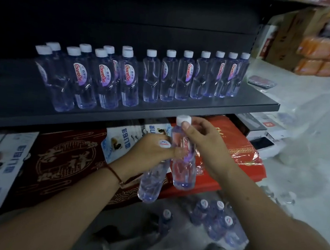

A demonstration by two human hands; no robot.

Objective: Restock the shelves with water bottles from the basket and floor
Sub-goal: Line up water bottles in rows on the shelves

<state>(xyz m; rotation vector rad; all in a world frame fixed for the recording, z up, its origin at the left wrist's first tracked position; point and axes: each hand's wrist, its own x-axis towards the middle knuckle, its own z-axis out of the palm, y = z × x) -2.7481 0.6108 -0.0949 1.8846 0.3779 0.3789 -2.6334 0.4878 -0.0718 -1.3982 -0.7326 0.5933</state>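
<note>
My left hand grips a clear water bottle near its neck, tilted with its white cap toward me. Just to its right, my right hand holds a second water bottle upright by the neck under its white cap. Both bottles hang below the front edge of the dark shelf. Several white-capped bottles with red-lettered labels stand in rows on that shelf. More bottles stand on the floor between my legs.
Red gift boxes and blue-and-white cartons fill the lower level under the shelf. Orange packs and cardboard boxes are stacked at the far right. Loose plastic wrap and a flat packet lie on the pale floor.
</note>
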